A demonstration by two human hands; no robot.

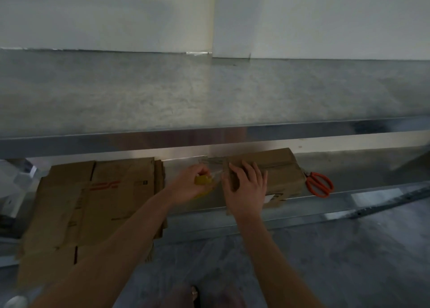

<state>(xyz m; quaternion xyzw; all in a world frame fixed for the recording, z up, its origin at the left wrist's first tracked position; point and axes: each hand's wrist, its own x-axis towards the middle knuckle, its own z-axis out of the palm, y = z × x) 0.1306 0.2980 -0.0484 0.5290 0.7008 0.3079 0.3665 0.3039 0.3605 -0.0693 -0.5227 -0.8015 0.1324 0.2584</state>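
Left hand point(190, 185) grips tape roll point(203, 180); right hand point(244, 191) presses flat on box point(281, 168) at shelf point(353, 168) front edge; best keep tape taut, rub seam down.

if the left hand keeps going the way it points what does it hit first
Probably the left end of the cardboard box, just past the yellow tape roll that the left hand grips. The right hand rests there too, and depth is unclear.
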